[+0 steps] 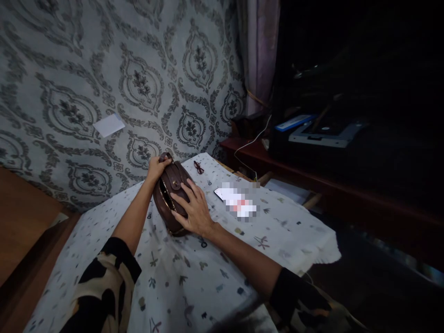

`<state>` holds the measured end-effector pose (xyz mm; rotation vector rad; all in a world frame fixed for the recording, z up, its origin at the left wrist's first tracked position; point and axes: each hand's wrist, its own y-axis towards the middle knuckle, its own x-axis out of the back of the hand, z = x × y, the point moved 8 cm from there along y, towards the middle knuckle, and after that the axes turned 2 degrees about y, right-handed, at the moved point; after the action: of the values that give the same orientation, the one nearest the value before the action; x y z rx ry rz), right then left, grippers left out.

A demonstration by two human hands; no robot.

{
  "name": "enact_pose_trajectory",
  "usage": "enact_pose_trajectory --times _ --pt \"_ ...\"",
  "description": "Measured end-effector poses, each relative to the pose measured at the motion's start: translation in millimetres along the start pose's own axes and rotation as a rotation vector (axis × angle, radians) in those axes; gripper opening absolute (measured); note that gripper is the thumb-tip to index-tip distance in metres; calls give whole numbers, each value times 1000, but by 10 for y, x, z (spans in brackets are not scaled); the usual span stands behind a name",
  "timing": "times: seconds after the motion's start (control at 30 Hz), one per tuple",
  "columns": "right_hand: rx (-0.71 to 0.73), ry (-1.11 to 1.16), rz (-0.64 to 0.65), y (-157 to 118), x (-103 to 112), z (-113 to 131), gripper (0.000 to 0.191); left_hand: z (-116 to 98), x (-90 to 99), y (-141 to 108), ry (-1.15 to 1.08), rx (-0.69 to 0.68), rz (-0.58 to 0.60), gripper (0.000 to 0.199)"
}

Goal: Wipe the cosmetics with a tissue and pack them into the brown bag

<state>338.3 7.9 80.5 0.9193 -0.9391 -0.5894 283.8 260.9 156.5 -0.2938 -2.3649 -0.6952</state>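
A brown leather bag (pixel 161 203) with a gold-coloured clasp lies on a white patterned cloth (pixel 215 277). Its zipped compartment gapes partly, showing a dark inside. At the bag's far end, the fingers of my left hand (pixel 157 167) are wrapped round the handle loop. My right hand (pixel 194 208) rests on the bag's right side with its fingers spread, touching the flap and the edge of the opening. To the right of the bag lies a lit phone (pixel 239 202), its screen blurred out. Dark red glasses (pixel 199 167) are beyond the bag.
Patterned wallpaper (pixel 138 83) with a white paper (pixel 109 125) on it rises behind the cloth. A dark red shelf (pixel 249 148) at the right bears a flat silver device (pixel 322 135) and a blue box (pixel 294 122). A white cable (pixel 251 141) hangs from it.
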Motion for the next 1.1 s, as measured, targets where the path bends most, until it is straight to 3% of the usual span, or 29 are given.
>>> enact_pose_trajectory --times 0.17,0.33,0.6,0.77,1.1 --pt "-8 16 5 2 5 -6 48 -21 -8 -25 -59 -18 48 27" --pt "-27 34 13 11 10 -20 52 42 99 -23 -114 -39 97 38" --pt "-112 45 21 -5 -55 -104 84 329 375 -21 -62 -5 70 31" --pt "-109 77 0 -25 -71 -122 70 402 449 -64 57 -8 23 24" --pt "-79 81 37 6 -85 -114 64 318 504 -152 288 -27 -115 16"
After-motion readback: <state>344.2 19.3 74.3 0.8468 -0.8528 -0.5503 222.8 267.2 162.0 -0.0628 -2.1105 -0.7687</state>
